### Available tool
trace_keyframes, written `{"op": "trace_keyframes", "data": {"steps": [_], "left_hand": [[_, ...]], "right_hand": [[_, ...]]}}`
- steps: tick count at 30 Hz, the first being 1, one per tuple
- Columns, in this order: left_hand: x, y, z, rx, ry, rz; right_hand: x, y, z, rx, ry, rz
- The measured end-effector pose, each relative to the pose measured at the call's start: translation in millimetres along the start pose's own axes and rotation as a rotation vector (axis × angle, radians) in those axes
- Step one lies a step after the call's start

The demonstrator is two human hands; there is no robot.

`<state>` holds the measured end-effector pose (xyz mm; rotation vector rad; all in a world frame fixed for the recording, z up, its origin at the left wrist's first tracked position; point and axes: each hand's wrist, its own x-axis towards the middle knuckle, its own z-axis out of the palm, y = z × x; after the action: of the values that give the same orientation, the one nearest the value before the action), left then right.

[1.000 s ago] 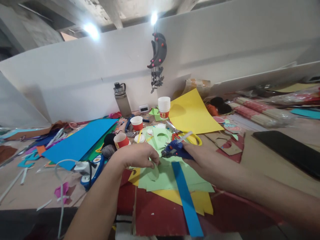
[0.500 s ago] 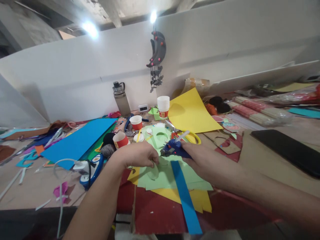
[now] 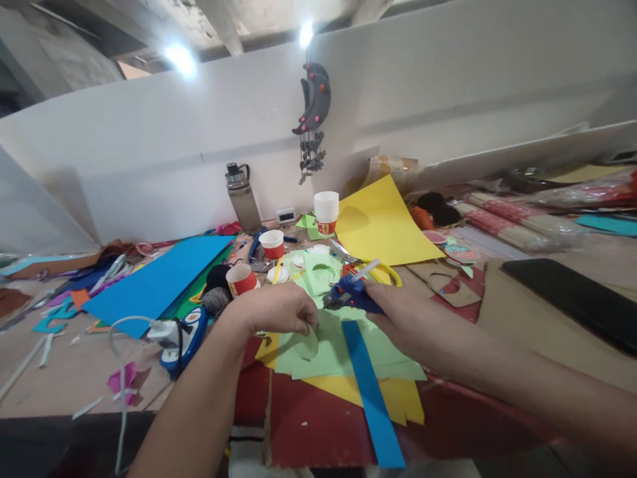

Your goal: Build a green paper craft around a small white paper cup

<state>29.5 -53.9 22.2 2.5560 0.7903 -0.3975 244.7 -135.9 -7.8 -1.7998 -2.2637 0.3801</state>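
Observation:
My right hand (image 3: pixel 398 317) grips a blue hot glue gun (image 3: pixel 354 296) with a white glue stick poking out of its back, its nozzle aimed left. My left hand (image 3: pixel 279 309) is closed, its fingers pinching a small rounded piece of light green paper (image 3: pixel 307 342) just left of the nozzle. Below both hands lie light green sheets (image 3: pixel 348 352) on yellow paper (image 3: pixel 393 398), crossed by a long blue paper strip (image 3: pixel 371 392). All of it rests on red card (image 3: pixel 308 425).
Red and white paper cups (image 3: pixel 241 279) (image 3: pixel 272 243), a stack of white cups (image 3: pixel 326 211) and a grey water bottle (image 3: pixel 242 197) stand behind. A blue sheet (image 3: pixel 154 282) lies left, a yellow sheet (image 3: pixel 381 222) right, a black slab (image 3: pixel 577 299) far right. A white cable (image 3: pixel 122 372) runs at the left.
The glue gun's tip has shifted slightly up and right, away from the green piece. My left hand keeps its pinch in place.

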Motion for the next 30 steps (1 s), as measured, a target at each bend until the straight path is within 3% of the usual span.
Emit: {"op": "trace_keyframes", "data": {"steps": [7,14,30], "left_hand": [[0.6,-2.8,1.6,0.018,0.015,0.011],[0.4,-0.9,-0.5,0.020,-0.012,0.011],[1.6,-6.5,2.5,-0.004,0.035,0.045]], "right_hand": [[-15.2,-6.4,-11.2,0.016,-0.071,0.044],[-4.2,-4.2,-3.7,0.001,0.003,0.014],[-18.2,-3.8,-15.6,0.049,-0.050,0.097]]}}
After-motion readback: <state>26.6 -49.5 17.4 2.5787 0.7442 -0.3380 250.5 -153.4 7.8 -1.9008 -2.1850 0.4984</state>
